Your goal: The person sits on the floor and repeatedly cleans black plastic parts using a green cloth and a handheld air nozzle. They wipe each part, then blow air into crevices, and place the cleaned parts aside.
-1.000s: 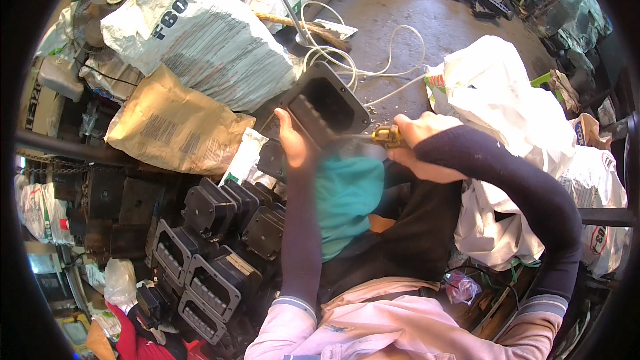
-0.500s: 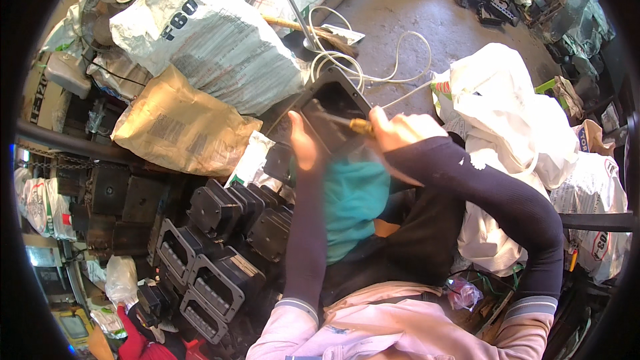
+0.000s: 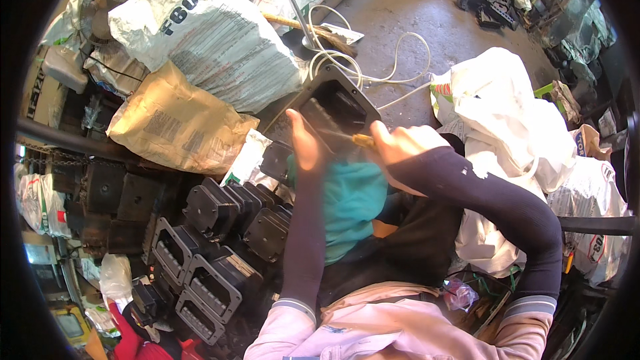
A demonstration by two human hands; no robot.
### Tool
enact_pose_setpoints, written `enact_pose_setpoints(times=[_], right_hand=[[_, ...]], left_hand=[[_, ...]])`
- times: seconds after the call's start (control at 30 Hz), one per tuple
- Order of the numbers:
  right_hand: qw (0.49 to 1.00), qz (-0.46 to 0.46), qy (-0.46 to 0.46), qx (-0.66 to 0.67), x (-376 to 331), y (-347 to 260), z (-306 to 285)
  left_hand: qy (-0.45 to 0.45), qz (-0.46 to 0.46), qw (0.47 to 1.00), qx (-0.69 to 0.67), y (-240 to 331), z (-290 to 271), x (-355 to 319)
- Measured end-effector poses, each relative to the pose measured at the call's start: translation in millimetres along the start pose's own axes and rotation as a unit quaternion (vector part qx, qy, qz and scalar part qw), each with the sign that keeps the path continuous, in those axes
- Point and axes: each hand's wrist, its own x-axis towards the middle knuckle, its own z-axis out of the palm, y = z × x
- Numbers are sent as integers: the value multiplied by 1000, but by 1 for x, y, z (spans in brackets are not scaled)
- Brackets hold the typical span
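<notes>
A black plastic housing [image 3: 365,102] with a flanged rim and a deep hollow is propped above my lap. My left hand [image 3: 305,144] holds its left side, thumb raised along the edge. In my right hand [image 3: 412,143], the fingers are closed around the yellow handle of a tool [image 3: 362,140]. Its thin blade points left across the near part of the housing; motion smears it, so its exact kind is unclear, as is whether it touches the plastic. Teal cloth [image 3: 353,203] lies under the housing on my lap.
Several similar black housings [image 3: 213,293] are stacked at my left. A brown paper sack [image 3: 180,130] and a big white sack [image 3: 213,40] stand beyond them. White sacks [image 3: 493,100] crowd my right side. A pale cable [image 3: 413,37] coils on the floor [image 3: 460,47] ahead.
My right hand and the yellow-handled tool have moved slightly toward me, and the blade lies lower across the housing. My left hand keeps its hold.
</notes>
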Motion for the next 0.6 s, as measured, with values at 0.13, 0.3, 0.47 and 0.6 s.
enact_pose_setpoints(times=[0.13, 0.3, 0.47, 0.6], right_hand=[[996, 29, -87, -18, -29, -3, -15], [988, 116, -57, -80, -47, -4, -27], [990, 101, -85, -45, -48, -8, -19], [992, 79, -93, -41, -45, -8, -8]], left_hand=[[21, 32, 999, -31, 0, -3, 2], [31, 70, 997, -21, -5, -4, 2], [81, 134, 985, 68, -12, -8, 11], [131, 142, 974, 121, -17, -16, 13]])
